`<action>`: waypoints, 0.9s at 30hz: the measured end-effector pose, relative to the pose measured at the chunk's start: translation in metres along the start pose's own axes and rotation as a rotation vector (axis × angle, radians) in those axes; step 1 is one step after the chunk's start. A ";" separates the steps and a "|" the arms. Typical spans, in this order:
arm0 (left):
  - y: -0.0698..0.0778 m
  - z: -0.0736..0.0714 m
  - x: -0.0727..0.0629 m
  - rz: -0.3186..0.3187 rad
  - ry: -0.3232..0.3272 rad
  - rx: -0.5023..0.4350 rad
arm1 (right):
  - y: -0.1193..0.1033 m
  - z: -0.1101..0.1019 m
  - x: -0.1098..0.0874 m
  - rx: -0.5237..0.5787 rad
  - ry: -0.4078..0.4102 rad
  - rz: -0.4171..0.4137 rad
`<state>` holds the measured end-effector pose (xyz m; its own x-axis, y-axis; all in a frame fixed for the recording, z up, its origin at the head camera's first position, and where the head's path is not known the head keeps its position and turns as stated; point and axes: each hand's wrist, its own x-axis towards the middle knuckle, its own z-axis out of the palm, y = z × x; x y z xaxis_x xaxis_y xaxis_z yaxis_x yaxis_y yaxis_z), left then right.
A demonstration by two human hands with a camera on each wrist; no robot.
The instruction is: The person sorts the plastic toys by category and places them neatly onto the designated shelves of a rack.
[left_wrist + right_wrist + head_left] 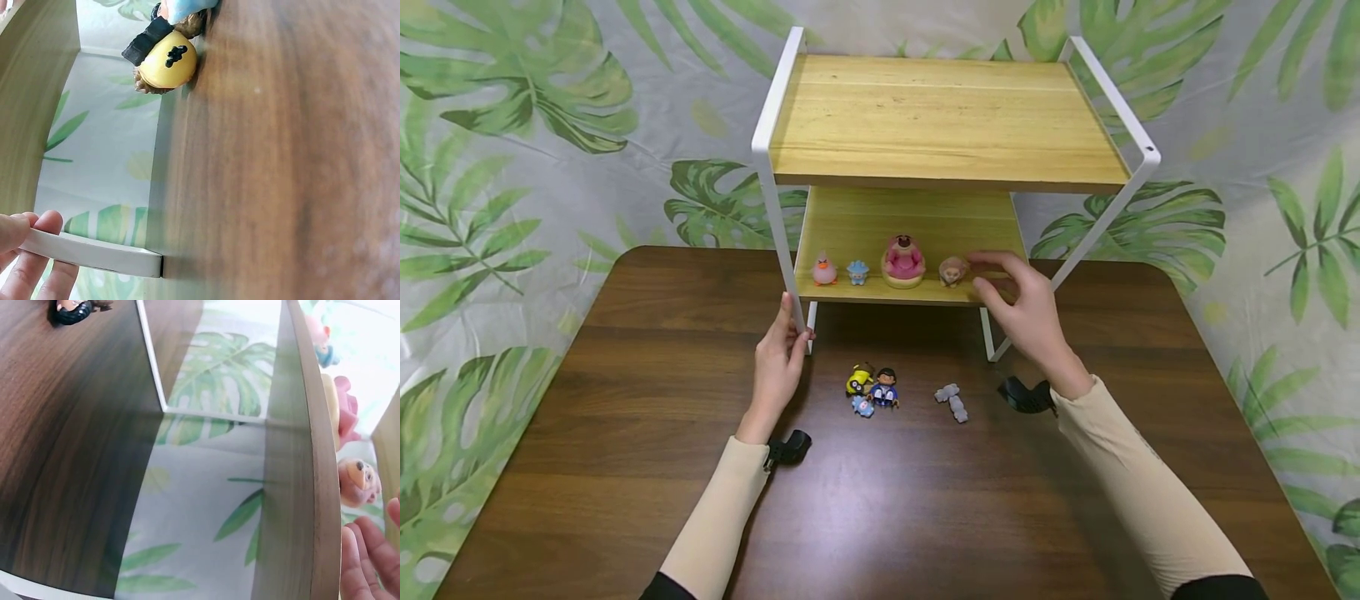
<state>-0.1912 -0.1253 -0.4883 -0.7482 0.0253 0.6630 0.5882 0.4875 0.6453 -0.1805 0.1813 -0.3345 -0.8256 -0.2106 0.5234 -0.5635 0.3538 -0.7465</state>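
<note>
A two-tier wooden shelf with a white metal frame stands on the table. My left hand holds its left front leg, thumb and fingers on either side of the white bar. On the lower board sits a small brown animal figurine, its face turned sideways in the right wrist view. My right hand is just right of that figurine, fingers apart and gripping nothing. Left of it stand a pink figure in a round seat, a little blue figurine and a pink bird figurine.
On the table before the shelf lie a yellow-clad figure, a dark-haired figure in blue and a blue piece, close together. Further right lies a grey toy piece. A leaf-patterned cloth hangs behind the table.
</note>
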 end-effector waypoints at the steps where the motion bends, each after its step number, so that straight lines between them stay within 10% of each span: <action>1: 0.000 0.000 0.000 -0.001 0.001 0.000 | 0.000 0.000 -0.001 0.003 0.000 -0.002; 15: 0.000 0.000 0.000 -0.015 0.003 0.002 | 0.035 -0.001 -0.023 0.075 0.018 -0.050; 27: -0.002 0.001 -0.001 -0.007 0.008 -0.002 | 0.005 0.006 -0.034 0.047 -0.053 -0.080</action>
<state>-0.1920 -0.1251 -0.4902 -0.7498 0.0149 0.6615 0.5837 0.4859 0.6505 -0.1556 0.1841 -0.3581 -0.7776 -0.2851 0.5604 -0.6273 0.2908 -0.7224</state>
